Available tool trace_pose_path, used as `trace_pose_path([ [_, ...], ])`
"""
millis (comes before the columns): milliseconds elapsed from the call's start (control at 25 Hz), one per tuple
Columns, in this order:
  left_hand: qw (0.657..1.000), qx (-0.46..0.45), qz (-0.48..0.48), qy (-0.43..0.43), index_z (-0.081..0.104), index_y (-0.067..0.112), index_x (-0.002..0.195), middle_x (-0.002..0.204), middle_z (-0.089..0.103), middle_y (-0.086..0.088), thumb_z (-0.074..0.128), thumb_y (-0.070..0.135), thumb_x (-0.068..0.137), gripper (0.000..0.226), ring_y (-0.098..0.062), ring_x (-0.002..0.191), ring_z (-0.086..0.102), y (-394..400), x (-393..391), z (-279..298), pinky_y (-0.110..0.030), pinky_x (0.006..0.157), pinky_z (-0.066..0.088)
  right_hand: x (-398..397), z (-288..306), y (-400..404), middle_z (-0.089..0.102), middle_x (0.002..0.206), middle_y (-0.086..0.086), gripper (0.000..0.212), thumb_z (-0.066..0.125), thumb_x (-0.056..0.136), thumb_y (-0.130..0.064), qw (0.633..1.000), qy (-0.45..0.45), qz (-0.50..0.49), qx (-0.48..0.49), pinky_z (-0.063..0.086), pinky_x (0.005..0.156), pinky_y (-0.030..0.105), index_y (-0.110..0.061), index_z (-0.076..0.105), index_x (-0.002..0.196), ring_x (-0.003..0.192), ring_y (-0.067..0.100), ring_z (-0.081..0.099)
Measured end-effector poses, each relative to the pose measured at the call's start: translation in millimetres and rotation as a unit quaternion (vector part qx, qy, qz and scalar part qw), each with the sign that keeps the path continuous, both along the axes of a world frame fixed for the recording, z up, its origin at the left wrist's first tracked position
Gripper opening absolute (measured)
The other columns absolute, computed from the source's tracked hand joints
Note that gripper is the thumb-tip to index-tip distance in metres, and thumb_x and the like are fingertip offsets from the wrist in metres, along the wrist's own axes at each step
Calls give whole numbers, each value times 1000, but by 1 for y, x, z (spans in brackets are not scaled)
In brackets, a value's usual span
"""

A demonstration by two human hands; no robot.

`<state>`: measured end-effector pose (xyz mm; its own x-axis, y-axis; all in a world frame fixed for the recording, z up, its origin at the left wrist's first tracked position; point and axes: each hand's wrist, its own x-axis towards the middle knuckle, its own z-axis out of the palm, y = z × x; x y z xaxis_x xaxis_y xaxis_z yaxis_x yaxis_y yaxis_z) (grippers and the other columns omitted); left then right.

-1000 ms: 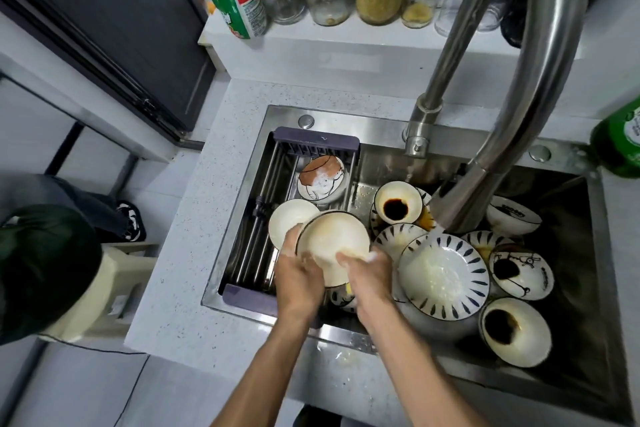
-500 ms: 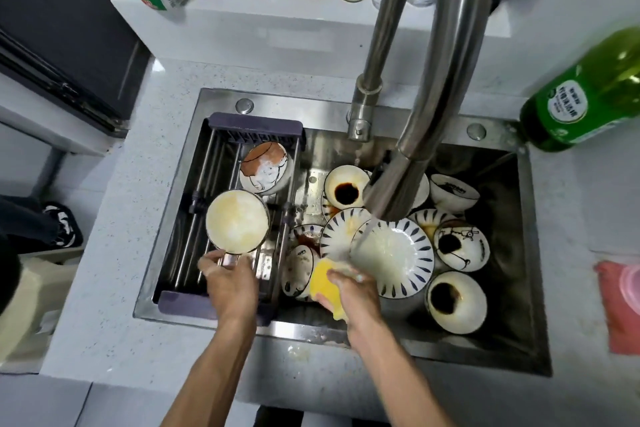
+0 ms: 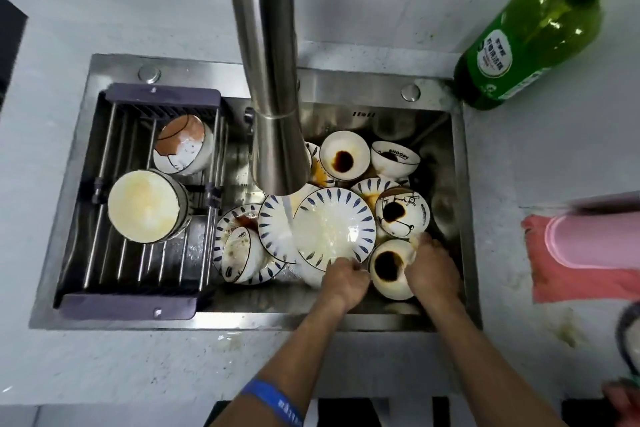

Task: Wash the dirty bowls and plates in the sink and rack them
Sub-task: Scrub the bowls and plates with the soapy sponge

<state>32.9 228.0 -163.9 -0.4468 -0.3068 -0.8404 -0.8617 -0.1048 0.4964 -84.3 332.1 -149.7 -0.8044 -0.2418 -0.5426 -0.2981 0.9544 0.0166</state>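
The steel sink [image 3: 62, 253] holds several dirty bowls and plates under a running tap [image 3: 273, 80]. Water falls on a blue-leaf plate [image 3: 334, 229]. At the front right sits a white bowl with dark sauce [image 3: 389, 269]. My left hand [image 3: 344, 279] grips its left rim with curled fingers. On the bowl's right side my right hand [image 3: 433, 270] holds a pale yellow sponge [image 3: 414, 242], mostly hidden by the fingers. A purple-ended rack [image 3: 138, 305] spans the sink's left part. In it stand a cream bowl [image 3: 145, 206] and a brown-patterned bowl [image 3: 183, 146].
A green detergent bottle [image 3: 526, 35] lies on the counter behind the sink's right corner. A pink cloth [image 3: 581, 277] with a pink object [image 3: 595, 239] on it lies right of the sink. More sauce-stained bowls [image 3: 401, 215] crowd the basin's back right.
My left hand let go of the cream bowl, which now stands in the rack, and moved right to the sauce bowl. My right hand with the sponge moved right too.
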Motion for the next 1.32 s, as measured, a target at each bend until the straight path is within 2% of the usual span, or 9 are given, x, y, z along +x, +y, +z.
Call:
trace_pose_path([
  [200,995,87,42,-7,71,2,108,103,71,-16,62,10,86,25,-28,98,66,10,-15,-17,-25,75,44,-21,-8,-7,67,110,14,39,49,90,-6,999,21,42,12,53,75,38,-12,47,129,101,34,66],
  [320,989,123,80,-20,67,1,114,106,71,-13,66,10,85,30,-25,98,64,19,-21,-27,-34,89,54,-21,-5,-8,68,108,11,38,50,89,-9,999,4,35,12,52,74,37,-14,50,128,101,32,66],
  [480,995,-4,77,-63,66,3,118,117,69,-16,56,12,87,34,-31,111,63,21,-30,-26,-34,94,52,-27,11,-6,65,106,9,33,58,83,-13,998,-61,-5,-26,46,69,30,-17,56,115,95,30,63],
  [600,996,21,90,-6,59,14,125,122,65,-7,51,8,87,39,-28,114,61,11,-28,-5,-30,87,56,-31,37,-2,62,89,-3,27,65,82,-18,994,-69,-51,-69,44,65,27,-24,59,108,78,19,57],
  [720,976,88,195,40,51,22,113,105,61,2,48,4,97,24,-21,101,58,-18,-8,34,-23,61,60,-17,58,-21,64,90,-4,31,69,82,-19,966,-89,-142,-196,53,68,31,-27,59,110,81,19,62],
  [840,935,99,338,45,58,16,106,99,67,-3,44,2,98,22,-25,89,68,-62,23,53,-44,64,62,17,55,-58,65,84,-3,17,67,80,-16,925,-126,-218,-283,59,74,41,-23,61,95,79,22,64],
  [1000,910,69,410,11,54,4,117,105,69,-17,48,2,89,29,-30,78,73,-108,50,42,-45,68,63,62,42,-88,67,91,0,22,62,80,-21,902,-139,-254,-318,59,76,44,-33,59,98,80,24,65],
  [1200,943,-215,242,79,44,15,128,108,58,-2,52,-10,81,55,-18,95,58,-114,48,41,-38,92,54,104,21,-83,65,95,5,20,64,86,-28,881,-148,-315,-322,58,79,50,-19,63,104,87,29,66],
  [1320,887,-453,-59,66,27,19,135,121,47,-11,64,-12,72,79,-25,105,49,-118,57,37,-31,83,54,122,16,-79,69,97,8,14,58,92,-19,872,-140,-320,-343,56,85,44,-12,70,94,88,29,65],
])
